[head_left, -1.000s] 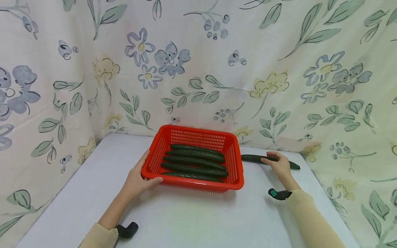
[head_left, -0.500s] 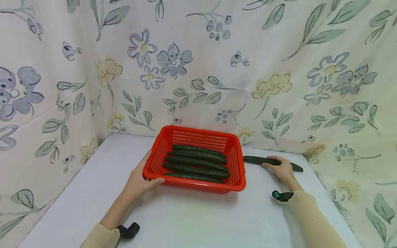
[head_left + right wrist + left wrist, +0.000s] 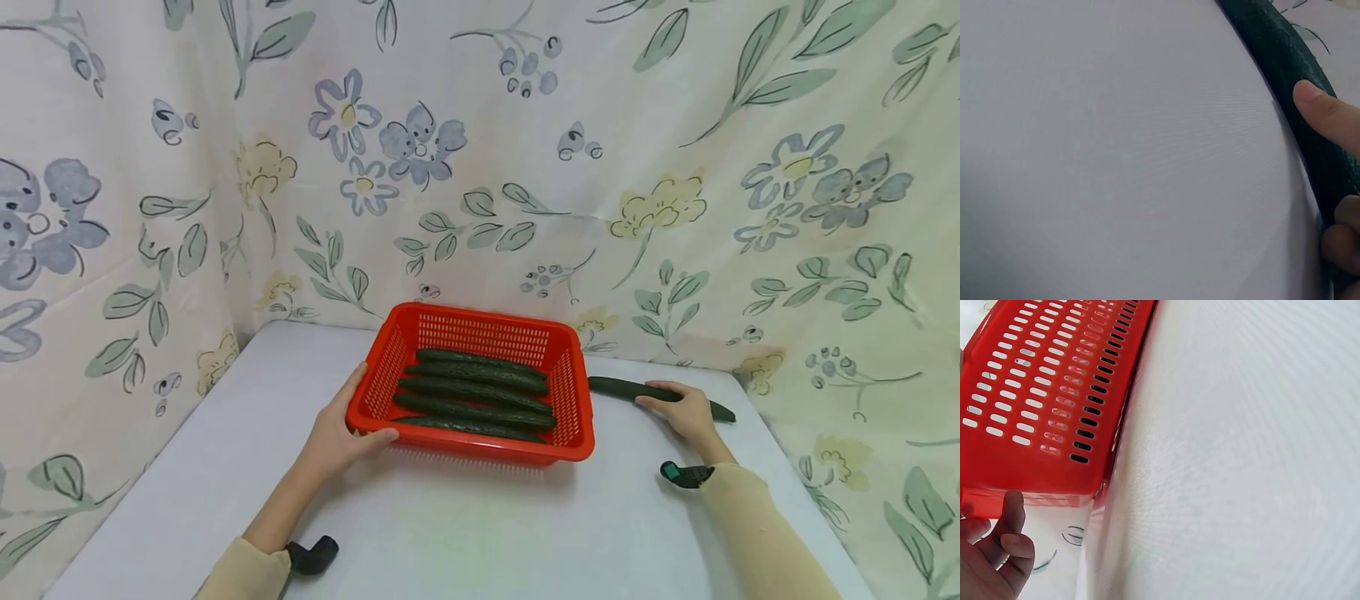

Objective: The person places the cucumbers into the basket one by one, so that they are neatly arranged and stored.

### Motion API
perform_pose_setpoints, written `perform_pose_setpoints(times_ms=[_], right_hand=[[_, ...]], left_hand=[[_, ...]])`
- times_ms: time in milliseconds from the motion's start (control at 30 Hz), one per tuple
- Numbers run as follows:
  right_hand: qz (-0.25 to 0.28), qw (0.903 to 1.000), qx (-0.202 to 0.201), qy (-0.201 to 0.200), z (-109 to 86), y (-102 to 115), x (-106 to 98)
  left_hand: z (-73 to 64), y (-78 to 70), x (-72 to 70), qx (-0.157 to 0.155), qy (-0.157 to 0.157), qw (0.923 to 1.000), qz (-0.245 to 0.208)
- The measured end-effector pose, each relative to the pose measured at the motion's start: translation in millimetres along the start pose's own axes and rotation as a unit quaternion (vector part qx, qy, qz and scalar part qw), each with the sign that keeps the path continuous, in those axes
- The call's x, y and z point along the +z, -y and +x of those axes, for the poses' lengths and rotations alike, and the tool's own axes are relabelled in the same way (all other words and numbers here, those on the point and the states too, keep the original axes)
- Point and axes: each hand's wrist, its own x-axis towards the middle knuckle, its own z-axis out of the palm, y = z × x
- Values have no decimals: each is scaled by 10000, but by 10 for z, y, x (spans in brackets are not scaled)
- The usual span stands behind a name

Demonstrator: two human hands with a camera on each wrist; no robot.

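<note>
A red plastic basket (image 3: 480, 450) with slotted walls stands on the white table, several dark green cucumbers (image 3: 472, 410) lying side by side in it. My left hand (image 3: 335, 433) grips the basket's near left corner, thumb over the front rim. In the left wrist view, curled fingers (image 3: 1015, 515) show at the corner of the slotted wall. Right of the basket lies another cucumber (image 3: 618, 387), its left end close to the basket's right wall. Around its middle my right hand (image 3: 686, 412) holds it. The right wrist view shows one digit along the cucumber (image 3: 1272, 44) and others curled against it.
A floral curtain (image 3: 480, 167) hangs behind the table and along both sides. The white tabletop (image 3: 480, 533) stretches in front of the basket and between the arms. Each wrist wears a small black camera (image 3: 686, 475).
The right hand has settled lower onto the loose cucumber, its fingers closing around it. The left hand keeps its place on the basket. The whole head view has shifted slightly.
</note>
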Motion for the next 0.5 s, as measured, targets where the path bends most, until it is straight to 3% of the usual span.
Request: perform_pose_setpoints(times_ms=[500], right_hand=[[668, 9963, 161, -522, -89, 108, 15]], left_hand=[[-8, -14, -12, 18, 15, 9998, 173]])
